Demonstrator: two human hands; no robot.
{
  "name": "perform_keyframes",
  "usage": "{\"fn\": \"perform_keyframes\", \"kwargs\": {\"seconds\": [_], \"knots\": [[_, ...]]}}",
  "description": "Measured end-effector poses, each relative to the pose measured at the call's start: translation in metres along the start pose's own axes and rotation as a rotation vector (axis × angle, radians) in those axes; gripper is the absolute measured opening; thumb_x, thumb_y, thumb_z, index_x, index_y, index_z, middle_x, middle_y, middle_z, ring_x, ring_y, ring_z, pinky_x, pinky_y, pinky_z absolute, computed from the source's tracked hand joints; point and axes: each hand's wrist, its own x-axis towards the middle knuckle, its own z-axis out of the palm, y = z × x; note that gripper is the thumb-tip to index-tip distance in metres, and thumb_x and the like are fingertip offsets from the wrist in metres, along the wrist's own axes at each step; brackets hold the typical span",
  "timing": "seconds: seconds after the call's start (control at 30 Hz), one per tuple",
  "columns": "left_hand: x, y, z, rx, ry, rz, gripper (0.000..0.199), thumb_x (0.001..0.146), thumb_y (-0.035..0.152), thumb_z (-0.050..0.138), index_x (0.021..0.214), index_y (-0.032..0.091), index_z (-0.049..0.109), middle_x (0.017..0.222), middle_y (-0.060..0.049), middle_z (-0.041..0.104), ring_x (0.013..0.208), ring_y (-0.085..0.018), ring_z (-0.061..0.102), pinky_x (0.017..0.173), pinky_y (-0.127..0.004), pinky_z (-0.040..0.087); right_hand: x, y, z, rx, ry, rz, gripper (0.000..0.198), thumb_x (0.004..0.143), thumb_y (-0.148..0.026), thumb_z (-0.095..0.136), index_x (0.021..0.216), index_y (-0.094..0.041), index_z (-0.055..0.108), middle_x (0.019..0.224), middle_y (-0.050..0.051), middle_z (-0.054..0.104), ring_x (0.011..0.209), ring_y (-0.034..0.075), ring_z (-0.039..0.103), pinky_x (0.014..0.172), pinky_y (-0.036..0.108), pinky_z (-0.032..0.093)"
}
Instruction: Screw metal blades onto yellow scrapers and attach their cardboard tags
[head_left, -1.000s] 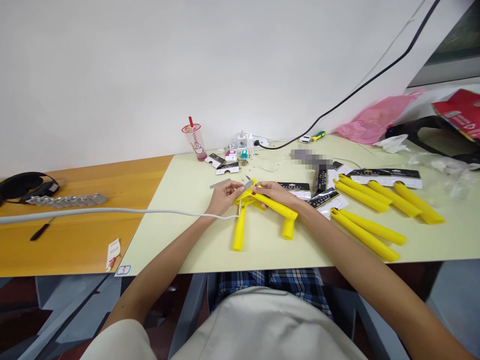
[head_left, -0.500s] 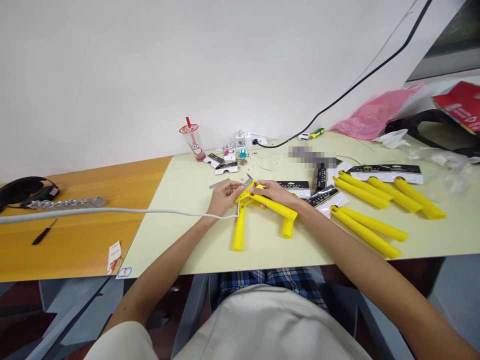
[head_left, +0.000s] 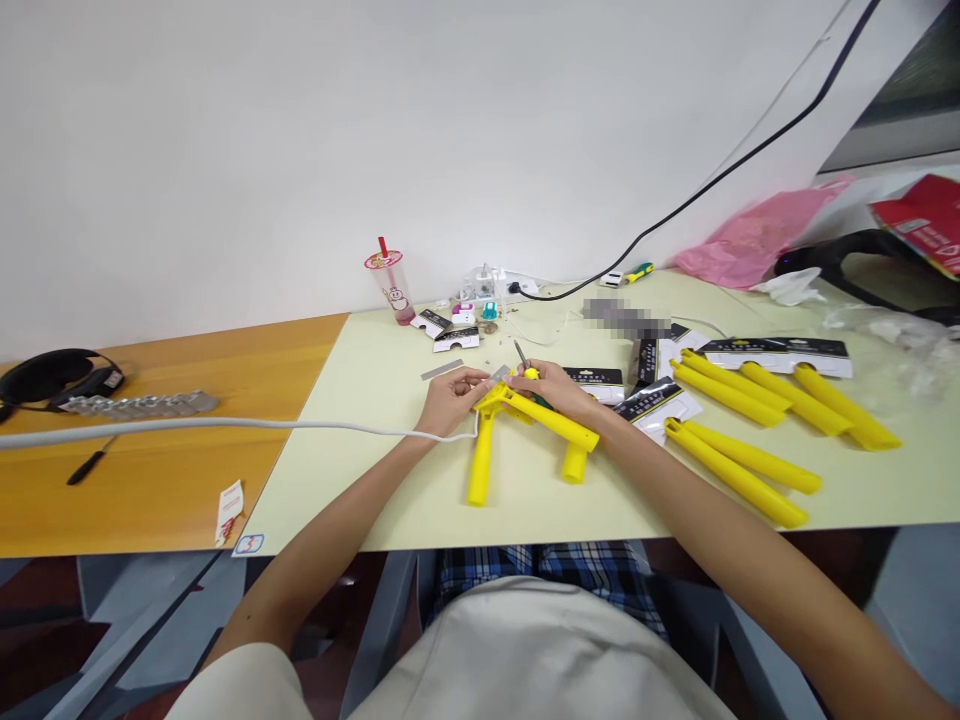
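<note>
My left hand (head_left: 452, 398) is closed around the head of a yellow plastic scraper (head_left: 486, 455), pinching a thin metal blade (head_left: 498, 376) against it. In my right hand (head_left: 556, 388) is a screwdriver (head_left: 531, 374) with a yellow and green handle, its metal shaft pointing up and away. The right fingertips also sit close to the scraper head; whether they touch it is hard to see. Another yellow handle (head_left: 562, 424) slants under my right hand. Beyond my left hand a loose flat blade (head_left: 442, 370) lies on the table.
Several yellow handles (head_left: 739, 475) lie right of my right forearm, among black and white cards (head_left: 651, 405). Behind stand a plastic cup (head_left: 395, 293) and a power strip (head_left: 487, 284). A grey cable (head_left: 225, 423) crosses from the left to the scraper. A black screwdriver (head_left: 86, 468) rests far left.
My right hand has moved slightly right, and the screwdriver's shaft has come away from the scraper head, now pointing more steeply up. The left hand keeps its hold.
</note>
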Motion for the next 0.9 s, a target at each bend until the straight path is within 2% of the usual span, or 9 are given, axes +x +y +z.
{"fn": "perform_keyframes", "kwargs": {"seconds": [0.17, 0.3, 0.4, 0.53, 0.77, 0.9], "knots": [[0.005, 0.001, -0.004, 0.055, 0.003, 0.085, 0.050, 0.093, 0.066, 0.075, 0.107, 0.018, 0.082, 0.099, -0.009, 0.082, 0.087, -0.021, 0.074, 0.080, -0.034, 0.060, -0.001, -0.002, 0.003, 0.082, 0.048, 0.032, 0.049, 0.063, -0.047, 0.096, 0.081, -0.024, 0.056, 0.060, -0.008, 0.056, 0.057, 0.012, 0.050, 0.056, 0.025, 0.039], [0.017, -0.004, -0.027, 0.208, 0.078, 0.144, 0.050, 0.104, 0.064, 0.058, 0.110, 0.019, 0.080, 0.100, -0.009, 0.081, 0.092, -0.023, 0.073, 0.089, -0.037, 0.058, 0.002, -0.003, -0.001, 0.109, 0.132, 0.047, 0.051, 0.061, -0.044, 0.097, 0.082, -0.024, 0.056, 0.063, -0.007, 0.060, 0.061, 0.014, 0.059, 0.057, 0.025, 0.044], [0.027, -0.013, -0.049, 0.478, 0.068, 0.166, 0.033, 0.097, 0.053, 0.070, 0.101, 0.021, 0.078, 0.106, -0.010, 0.080, 0.094, -0.025, 0.070, 0.091, -0.041, 0.055, 0.005, -0.003, -0.005, 0.129, 0.180, 0.053, 0.054, 0.060, -0.045, 0.098, 0.085, -0.024, 0.055, 0.071, -0.005, 0.068, 0.068, 0.017, 0.069, 0.060, 0.026, 0.049], [0.034, -0.024, -0.065, 0.555, 0.061, 0.149, 0.021, 0.087, 0.042, 0.080, 0.092, 0.022, 0.076, 0.101, -0.010, 0.076, 0.094, -0.026, 0.067, 0.092, -0.044, 0.055, 0.007, -0.003, -0.008, 0.149, 0.197, 0.051, 0.056, 0.062, -0.046, 0.098, 0.087, -0.025, 0.053, 0.075, -0.002, 0.071, 0.071, 0.022, 0.077, 0.061, 0.027, 0.053], [0.035, -0.026, -0.067, 0.598, 0.039, 0.153, 0.019, 0.086, 0.036, 0.079, 0.099, 0.022, 0.075, 0.109, -0.010, 0.073, 0.096, -0.025, 0.067, 0.095, -0.044, 0.055, 0.009, -0.003, -0.011, 0.158, 0.213, 0.033, 0.054, 0.064, -0.046, 0.099, 0.085, -0.025, 0.053, 0.077, -0.001, 0.073, 0.069, 0.022, 0.077, 0.060, 0.028, 0.055], [0.029, -0.019, -0.061, 0.665, -0.078, 0.231, 0.019, 0.090, 0.036, 0.075, 0.104, 0.023, 0.075, 0.112, -0.011, 0.075, 0.107, -0.030, 0.067, 0.105, -0.049, 0.049, 0.009, -0.003, -0.013, 0.150, 0.219, 0.026, 0.052, 0.067, -0.047, 0.098, 0.085, -0.025, 0.054, 0.081, 0.000, 0.074, 0.068, 0.021, 0.076, 0.056, 0.027, 0.053]]}}
